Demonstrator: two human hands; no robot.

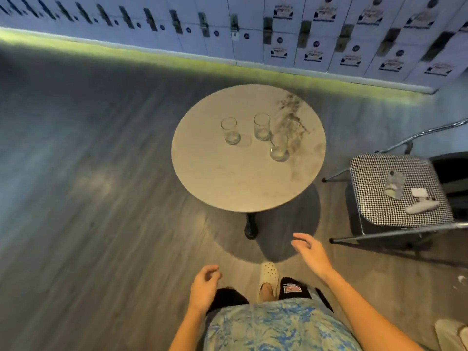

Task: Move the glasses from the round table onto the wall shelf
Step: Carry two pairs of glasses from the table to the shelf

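My left hand point(203, 287) hangs low with fingers loosely curled, holding nothing; my right hand point(310, 252) is spread open, empty too. I see three glasses, left point(230, 130), middle point(262, 126) and right point(279, 147), upright on the table point(228, 181), well apart from both hands.

Both arms reach forward; the left hand point(203, 287) loosely curled, the right hand point(310, 252) open, fingers point(300, 238) spread, both empty.
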